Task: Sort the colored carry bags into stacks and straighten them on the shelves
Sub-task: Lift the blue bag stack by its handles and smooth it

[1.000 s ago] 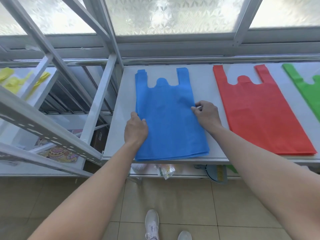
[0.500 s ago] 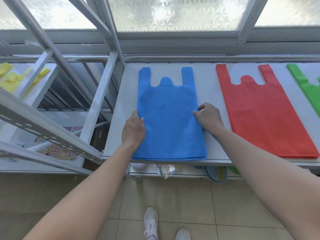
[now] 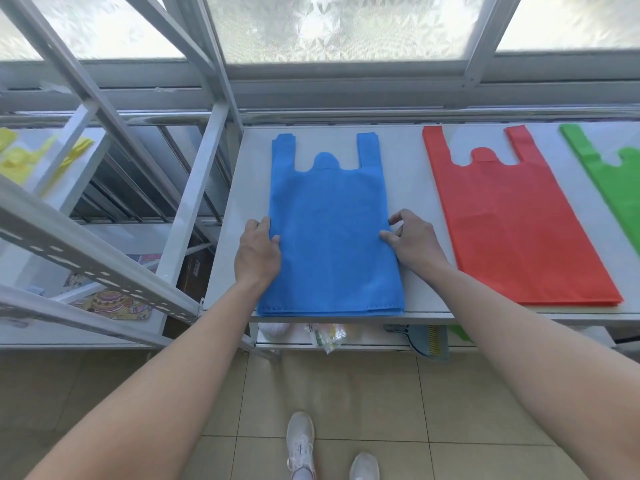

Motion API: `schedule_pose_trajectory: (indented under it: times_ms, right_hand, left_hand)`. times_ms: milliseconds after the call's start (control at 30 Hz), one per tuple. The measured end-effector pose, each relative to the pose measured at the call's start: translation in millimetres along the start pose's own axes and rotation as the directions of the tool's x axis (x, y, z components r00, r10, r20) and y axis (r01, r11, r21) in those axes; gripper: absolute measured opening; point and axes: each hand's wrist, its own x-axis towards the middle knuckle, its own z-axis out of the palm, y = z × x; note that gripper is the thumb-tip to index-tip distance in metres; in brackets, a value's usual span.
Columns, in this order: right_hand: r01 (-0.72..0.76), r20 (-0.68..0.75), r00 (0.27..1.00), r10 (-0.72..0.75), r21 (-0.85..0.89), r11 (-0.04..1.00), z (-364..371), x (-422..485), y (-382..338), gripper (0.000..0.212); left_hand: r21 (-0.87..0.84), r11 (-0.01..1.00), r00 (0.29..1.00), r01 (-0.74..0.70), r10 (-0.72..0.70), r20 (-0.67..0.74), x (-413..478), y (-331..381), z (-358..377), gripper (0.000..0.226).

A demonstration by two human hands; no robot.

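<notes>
The blue stack (image 3: 332, 237) of carry bags was laid flat on the shelf (image 3: 235, 202) near its left end. Its bottom hem lay along the front edge and its handles pointed toward the back edge under the window. This placement was judged to serve the sorting, with each colour given a pile of its own. The red stack (image 3: 512, 230) lay well apart toward the middle of the shelf. The green bags (image 3: 616, 188) were placed toward the right end and were cut off by the frame. Yellow bags (image 3: 17, 157) were seen on a separate shelf to the left, behind the slanted rails.

The blue stack was bracketed from both sides at about mid-length, presumably so that its layered side edges could be squared.

The left hand (image 3: 258, 252) was set against the left side edge, its fingers roughly straight along it and its thumb resting on the top fabric. Nothing was seen to be gripped.

The right hand (image 3: 414, 242) was set against the right side edge, with fingers loosely curled and the thumb tip touching the fabric. Whether a fold was pinched could not be told.

Both forearms were extended forward and angled slightly inward, with the wrists low over the front edge.
</notes>
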Motion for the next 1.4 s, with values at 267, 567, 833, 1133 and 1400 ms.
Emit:
schedule_pose_trajectory:
  times_ms: [267, 567, 833, 1133, 1400]
  right_hand:
    - [-0.026, 0.018, 0.999, 0.029, -0.149, 0.989, -1.7, 8.8, -10.2, 0.038]
    - [-0.096, 0.009, 0.995, 0.101, -0.242, 0.966, -14.6, 52.2, -62.1, 0.045]
    - [-0.059, 0.048, 0.995, 0.091, -0.456, 0.888, 4.8, 54.2, -70.5, 0.08]
    - [0.483, 0.208, 0.874, -0.439, -0.464, 0.743, 9.7, -59.4, -10.6, 0.065]
    - [0.68, 0.377, 0.733, -0.567, -0.365, 0.636, 21.0, -101.9, 5.4, 0.047]
  left_hand:
    - [0.098, 0.994, 0.999, 0.048, -0.048, -0.004, 18.9, 2.6, -3.5, 0.033]
    - [0.067, 0.983, 0.985, 0.171, -0.171, 0.0, 95.7, 52.3, -2.6, 0.057]
    - [0.089, 0.978, 0.982, 0.189, -0.188, -0.02, 112.6, 53.2, 0.9, 0.064]
    - [0.028, 0.837, 0.837, -0.547, 0.545, 0.058, -27.6, -11.8, -16.8, 0.009]
    - [0.031, 0.816, 0.807, -0.577, 0.565, 0.172, -92.0, -22.8, -19.7, 0.048]
